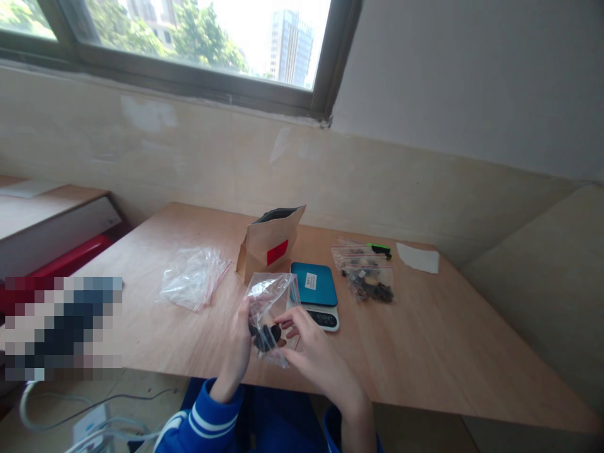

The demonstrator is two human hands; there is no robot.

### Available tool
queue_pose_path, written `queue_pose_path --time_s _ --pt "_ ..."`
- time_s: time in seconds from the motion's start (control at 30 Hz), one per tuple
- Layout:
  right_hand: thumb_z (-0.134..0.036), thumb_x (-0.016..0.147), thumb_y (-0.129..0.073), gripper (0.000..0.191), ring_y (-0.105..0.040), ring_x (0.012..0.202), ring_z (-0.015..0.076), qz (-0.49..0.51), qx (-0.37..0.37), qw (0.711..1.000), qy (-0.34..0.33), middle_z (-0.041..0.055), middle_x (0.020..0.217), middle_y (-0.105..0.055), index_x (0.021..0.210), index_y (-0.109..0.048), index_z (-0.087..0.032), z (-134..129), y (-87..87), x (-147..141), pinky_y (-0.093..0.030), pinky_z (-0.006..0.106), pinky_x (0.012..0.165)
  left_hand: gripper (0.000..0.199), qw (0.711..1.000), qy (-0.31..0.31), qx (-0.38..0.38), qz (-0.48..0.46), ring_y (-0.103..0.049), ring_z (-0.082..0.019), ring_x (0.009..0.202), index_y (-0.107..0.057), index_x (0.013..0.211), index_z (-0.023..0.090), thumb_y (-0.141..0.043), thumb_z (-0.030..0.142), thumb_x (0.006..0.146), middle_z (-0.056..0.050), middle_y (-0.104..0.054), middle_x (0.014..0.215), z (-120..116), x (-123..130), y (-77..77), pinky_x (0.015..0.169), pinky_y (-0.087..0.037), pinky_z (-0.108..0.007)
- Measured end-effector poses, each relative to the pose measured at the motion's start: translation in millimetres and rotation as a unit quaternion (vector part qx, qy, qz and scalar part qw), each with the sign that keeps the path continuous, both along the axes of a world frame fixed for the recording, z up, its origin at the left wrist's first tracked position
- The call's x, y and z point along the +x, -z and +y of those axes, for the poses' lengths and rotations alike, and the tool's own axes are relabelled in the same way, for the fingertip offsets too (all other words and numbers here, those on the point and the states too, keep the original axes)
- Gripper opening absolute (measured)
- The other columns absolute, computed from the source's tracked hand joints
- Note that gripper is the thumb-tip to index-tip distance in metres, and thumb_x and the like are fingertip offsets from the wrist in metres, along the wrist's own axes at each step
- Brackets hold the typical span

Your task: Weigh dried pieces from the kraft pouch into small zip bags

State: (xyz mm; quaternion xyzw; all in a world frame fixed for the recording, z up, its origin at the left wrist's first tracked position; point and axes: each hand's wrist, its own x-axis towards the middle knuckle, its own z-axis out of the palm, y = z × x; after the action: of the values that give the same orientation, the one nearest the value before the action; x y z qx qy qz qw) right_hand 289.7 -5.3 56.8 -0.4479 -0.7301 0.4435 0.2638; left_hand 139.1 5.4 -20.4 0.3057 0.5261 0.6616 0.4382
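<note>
A clear zip bag [274, 296] with dark and tan pieces in its lower part is held over the front of the table. My left hand [240, 343] grips its left side. On its right side, the fingers of my right hand [304, 343] are closed on the bag near the dark pieces. Just behind the bag is a digital scale [315, 284] with a blue-green top, its display partly beside my right fingers. An open brown paper pouch [271, 245] with a red label stands behind and left of the scale.
Flat clear bags [191, 280] lie on the left of the wooden table [438, 340]. Filled zip bags [370, 283] lie right of the scale, near a green and black object [380, 249] and a white paper piece [418, 258]. Cables [61, 418] hang at lower left.
</note>
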Motion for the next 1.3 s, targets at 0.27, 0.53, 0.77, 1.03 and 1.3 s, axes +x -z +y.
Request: queue_pose_path --time_s 0.27,0.53,0.77,1.03,1.3 --pt "-0.010 0.073 -0.070 0.028 -0.058 0.087 0.0148 0.010 -0.001 1.000 0.024 -0.0005 0.098 -0.058 0.093 -0.053 -0.021 -0.5 2.8 -1.6 -0.048 0.028 0.079 0.052 0.998 0.046 -0.011 -0.036 -0.065 -0.022 0.093 -0.070 0.094 0.014 -0.050 0.061 0.083 -0.006 -0.073 0.092 -0.1 -0.3 -5.2 0.092 -0.046 -0.033" --pt "-0.007 0.080 -0.063 0.026 -0.060 0.090 0.0135 0.052 0.032 0.998 0.012 -0.0019 0.098 -0.061 0.100 -0.056 -0.023 0.1 2.5 -5.3 -0.047 0.026 0.080 0.054 0.997 0.048 -0.011 -0.056 -0.064 -0.025 0.101 -0.068 0.101 0.014 -0.050 0.062 0.083 -0.008 -0.073 0.099 1.3 -0.9 -1.0 0.092 -0.048 -0.036" --pt "-0.002 0.076 -0.064 0.031 -0.059 0.084 0.0112 0.072 0.035 0.997 0.014 -0.0039 0.094 -0.061 0.097 -0.058 -0.023 0.8 3.5 -7.8 -0.048 0.022 0.078 0.052 0.998 0.050 -0.009 -0.039 -0.065 -0.023 0.095 -0.068 0.099 0.015 -0.048 0.061 0.084 -0.007 -0.073 0.093 1.3 -2.8 -8.3 0.095 -0.046 -0.035" --pt "-0.002 0.074 -0.069 0.031 -0.058 0.075 0.0112 0.070 0.076 0.993 0.049 -0.0033 0.091 -0.061 0.095 -0.059 -0.022 1.7 -2.5 -6.5 -0.050 0.024 0.072 0.053 0.996 0.049 -0.004 -0.070 -0.066 -0.023 0.083 -0.068 0.092 0.016 -0.053 0.065 0.078 -0.005 -0.072 0.084 4.1 -1.7 -11.1 0.081 -0.050 -0.033" --pt "-0.009 0.080 -0.067 0.030 -0.060 0.079 0.0127 0.059 0.129 0.988 0.057 -0.0010 0.100 -0.065 0.105 -0.061 -0.024 1.7 -0.3 -3.6 -0.052 0.026 0.077 0.056 0.994 0.050 -0.013 -0.095 -0.066 -0.023 0.087 -0.067 0.094 0.016 -0.057 0.067 0.074 -0.005 -0.073 0.087 4.1 -3.3 -8.3 0.085 -0.049 -0.033"
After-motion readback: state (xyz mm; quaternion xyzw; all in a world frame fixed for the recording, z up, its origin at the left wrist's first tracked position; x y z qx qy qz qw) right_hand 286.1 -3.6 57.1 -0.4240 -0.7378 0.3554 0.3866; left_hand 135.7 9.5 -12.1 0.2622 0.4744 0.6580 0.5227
